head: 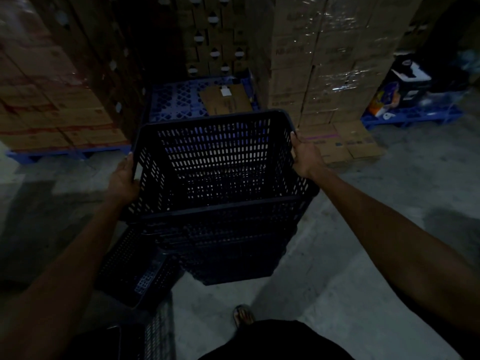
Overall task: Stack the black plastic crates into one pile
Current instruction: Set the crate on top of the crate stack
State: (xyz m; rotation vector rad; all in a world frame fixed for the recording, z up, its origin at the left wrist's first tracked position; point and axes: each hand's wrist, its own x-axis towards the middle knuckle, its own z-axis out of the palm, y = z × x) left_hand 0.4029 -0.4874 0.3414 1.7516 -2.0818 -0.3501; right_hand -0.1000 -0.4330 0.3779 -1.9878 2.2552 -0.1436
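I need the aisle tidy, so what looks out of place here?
A crate lies tipped on the floor, left of the pile. Both hands hold another crate over the pile.

Dim light is falling on a grey concrete floor (pixel 337 294). A blue pallet (pixel 181 100) is lying at the back, holding one flat cardboard sheet (pixel 226 100). Wrapped box stacks (pixel 324 61) are standing right of it, brown cartons (pixel 52 100) left.

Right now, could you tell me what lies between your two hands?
In the head view, only the black crate lies there: the left hand grips its left rim and the right hand its right rim.
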